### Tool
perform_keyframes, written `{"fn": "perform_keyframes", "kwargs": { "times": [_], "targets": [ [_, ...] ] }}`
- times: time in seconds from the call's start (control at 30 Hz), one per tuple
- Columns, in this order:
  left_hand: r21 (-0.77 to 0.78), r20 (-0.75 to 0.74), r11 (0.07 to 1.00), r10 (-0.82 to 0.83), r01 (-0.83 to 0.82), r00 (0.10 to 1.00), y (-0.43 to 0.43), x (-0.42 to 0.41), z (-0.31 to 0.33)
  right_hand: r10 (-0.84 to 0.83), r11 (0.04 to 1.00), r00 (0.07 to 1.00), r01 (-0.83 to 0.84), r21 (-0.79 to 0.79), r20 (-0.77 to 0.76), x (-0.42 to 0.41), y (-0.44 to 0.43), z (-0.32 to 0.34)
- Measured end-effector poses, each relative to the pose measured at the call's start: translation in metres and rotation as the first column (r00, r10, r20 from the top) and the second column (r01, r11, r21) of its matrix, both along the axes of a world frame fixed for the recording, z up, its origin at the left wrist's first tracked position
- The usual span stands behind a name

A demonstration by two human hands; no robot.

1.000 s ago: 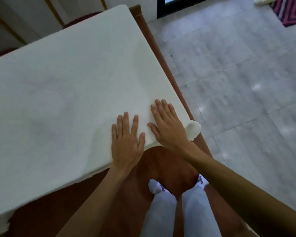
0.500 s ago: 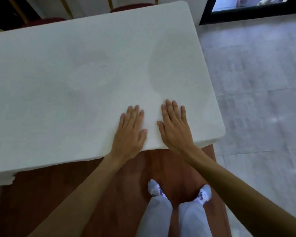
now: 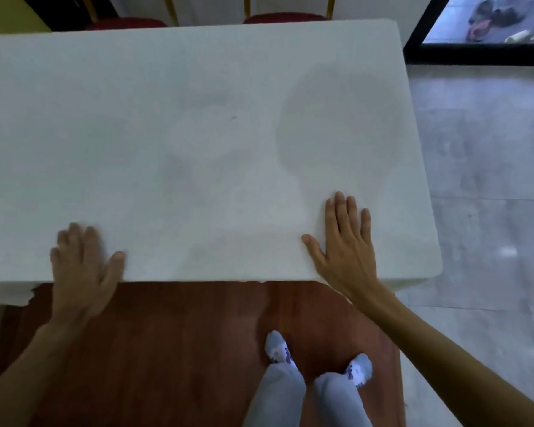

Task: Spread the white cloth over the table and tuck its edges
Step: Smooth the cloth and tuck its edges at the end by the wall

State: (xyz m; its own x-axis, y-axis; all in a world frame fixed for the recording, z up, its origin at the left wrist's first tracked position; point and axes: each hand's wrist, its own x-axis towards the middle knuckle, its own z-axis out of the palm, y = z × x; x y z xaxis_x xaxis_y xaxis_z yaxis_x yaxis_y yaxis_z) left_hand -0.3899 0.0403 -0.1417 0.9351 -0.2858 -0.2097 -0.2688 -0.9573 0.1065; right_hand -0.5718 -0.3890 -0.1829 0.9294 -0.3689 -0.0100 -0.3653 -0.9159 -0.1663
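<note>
The white cloth (image 3: 198,134) lies flat over most of the table, reaching its far and right edges. The near strip of the brown wooden table (image 3: 173,340) shows bare below the cloth's near edge. My left hand (image 3: 80,272) rests flat, fingers apart, across that near edge at the left; it is blurred. Palm down on the cloth, my right hand (image 3: 346,245) presses near the right corner with its fingers spread. Neither hand grips the cloth.
Two red chair seats (image 3: 284,17) with gold frames stand behind the table's far side. Grey tiled floor (image 3: 481,180) lies to the right, with a dark-framed doorway (image 3: 475,53) at top right. My socked feet (image 3: 278,349) stand on the wooden surface.
My hands were side by side near the cloth's near edge; they have slid apart, the left far to the left, the right toward the right corner. The camera view has shifted.
</note>
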Motion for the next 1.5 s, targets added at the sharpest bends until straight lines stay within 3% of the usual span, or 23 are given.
{"fn": "perform_keyframes", "kwargs": {
  "times": [0.03, 0.1, 0.2, 0.3, 0.4, 0.5, 0.6, 0.77, 0.87, 0.9, 0.97, 1.03, 1.1, 1.17, 1.27, 1.5],
  "targets": [
    [-0.043, 0.005, 0.999, -0.024, 0.024, 1.0, -0.015, 0.003, 0.0, -0.009, 1.0, 1.0, 0.009, 0.015, -0.007, 0.005, 0.001, 0.0],
    [-0.122, 0.053, 0.966, -0.225, 0.229, 0.973, -0.069, 0.007, -0.006, -0.021, 0.998, 1.0, 0.022, 0.052, -0.013, 0.02, 0.002, 0.003],
    [-0.172, 0.125, 0.85, -0.482, 0.498, 0.867, -0.177, 0.002, -0.021, 0.003, 0.996, 1.0, -0.001, 0.091, -0.014, 0.05, 0.003, 0.007],
    [-0.178, 0.135, 0.804, -0.552, 0.568, 0.823, -0.268, 0.003, -0.021, 0.059, 0.993, 0.998, -0.059, 0.1, 0.004, 0.083, -0.004, 0.007],
    [-0.128, 0.153, 0.785, -0.589, 0.607, 0.794, -0.293, 0.025, -0.026, 0.11, 0.99, 0.994, -0.112, 0.081, 0.027, 0.113, -0.012, 0.002],
    [-0.09, 0.151, 0.755, -0.634, 0.649, 0.758, -0.267, 0.054, -0.028, 0.112, 0.991, 0.993, -0.113, 0.07, 0.026, 0.134, -0.005, 0.0],
    [-0.055, 0.109, 0.827, -0.552, 0.559, 0.827, -0.212, 0.094, -0.023, 0.117, 0.991, 0.993, -0.118, 0.058, 0.015, 0.147, 0.002, 0.0],
    [0.078, 0.037, 0.984, -0.164, 0.161, 0.986, -0.063, 0.172, -0.006, 0.175, 0.981, 0.984, -0.176, 0.083, 0.016, 0.171, 0.005, 0.003],
    [0.097, 0.042, 0.99, 0.097, -0.101, 0.994, -0.016, 0.205, 0.006, 0.24, 0.968, 0.971, -0.241, 0.076, 0.013, 0.2, 0.007, 0.005],
    [0.087, 0.041, 0.991, 0.1, -0.104, 0.994, -0.021, 0.215, 0.008, 0.253, 0.964, 0.967, -0.253, 0.076, 0.017, 0.212, 0.009, 0.006],
    [0.024, 0.069, 0.997, -0.081, 0.079, 0.994, -0.059, 0.23, 0.005, 0.261, 0.961, 0.965, -0.263, 0.083, 0.029, 0.239, 0.017, 0.008],
    [-0.059, 0.125, 0.915, -0.391, 0.4, 0.912, -0.124, 0.23, -0.001, 0.266, 0.96, 0.963, -0.269, 0.079, 0.046, 0.268, 0.026, 0.01],
    [-0.091, 0.134, 0.824, -0.546, 0.559, 0.827, -0.188, 0.226, -0.01, 0.264, 0.962, 0.964, -0.266, 0.06, 0.039, 0.295, 0.032, 0.01],
    [-0.106, 0.143, 0.812, -0.559, 0.575, 0.816, -0.226, 0.225, -0.015, 0.248, 0.967, 0.968, -0.249, 0.053, 0.031, 0.315, 0.035, 0.01],
    [-0.085, 0.148, 0.831, -0.536, 0.55, 0.831, -0.218, 0.245, -0.024, 0.218, 0.975, 0.976, -0.219, 0.037, 0.026, 0.333, 0.038, 0.007],
    [-0.014, 0.116, 0.901, -0.43, 0.434, 0.895, -0.048, 0.367, -0.022, 0.085, 0.996, 0.996, -0.083, 0.042, -0.04, 0.384, 0.078, 0.007]
  ]
}}
